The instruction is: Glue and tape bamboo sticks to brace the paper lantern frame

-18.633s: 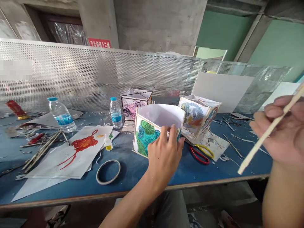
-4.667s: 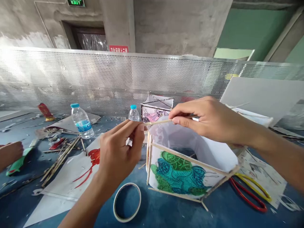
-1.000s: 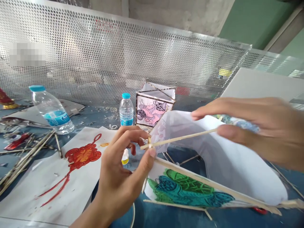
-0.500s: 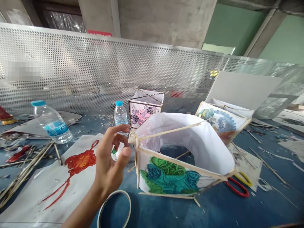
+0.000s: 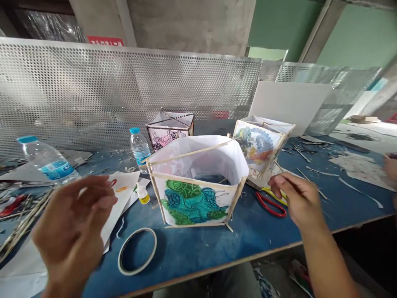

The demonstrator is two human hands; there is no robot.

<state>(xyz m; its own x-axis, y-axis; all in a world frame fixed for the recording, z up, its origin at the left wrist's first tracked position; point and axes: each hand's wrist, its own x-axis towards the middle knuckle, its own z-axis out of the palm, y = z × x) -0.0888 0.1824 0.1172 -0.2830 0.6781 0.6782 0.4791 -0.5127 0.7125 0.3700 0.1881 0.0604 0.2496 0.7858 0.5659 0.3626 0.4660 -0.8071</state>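
A lantern frame [image 5: 198, 203] of thin wooden sticks and white paper stands upright on the blue table, open at the top, with a green and blue painting on its front. My left hand [image 5: 74, 227] hovers left of it over a paper sheet, blurred, fingers curved and apart from the thumb, nothing seen in it. On the right, my right hand [image 5: 297, 198] is raised beside red [image 5: 270, 205] and yellow tool handles, thumb and fingers curled together with nothing visible between them. Neither hand touches the lantern. A tape roll [image 5: 120, 256] and a small glue bottle [image 5: 143, 193] lie between left hand and lantern.
Behind stand a pink-painted lantern [image 5: 169, 134], another painted lantern [image 5: 257, 145], and two water bottles [image 5: 139, 149] [image 5: 46, 161]. Sticks [image 5: 21, 231] lie at left. A perforated metal screen [image 5: 186, 82] borders the table's back. Another person's hand [image 5: 391, 163] shows at right.
My left hand has moved left and down, away from the lantern. My right hand has come into view. The lantern looks smaller and farther left as the view shifted right.
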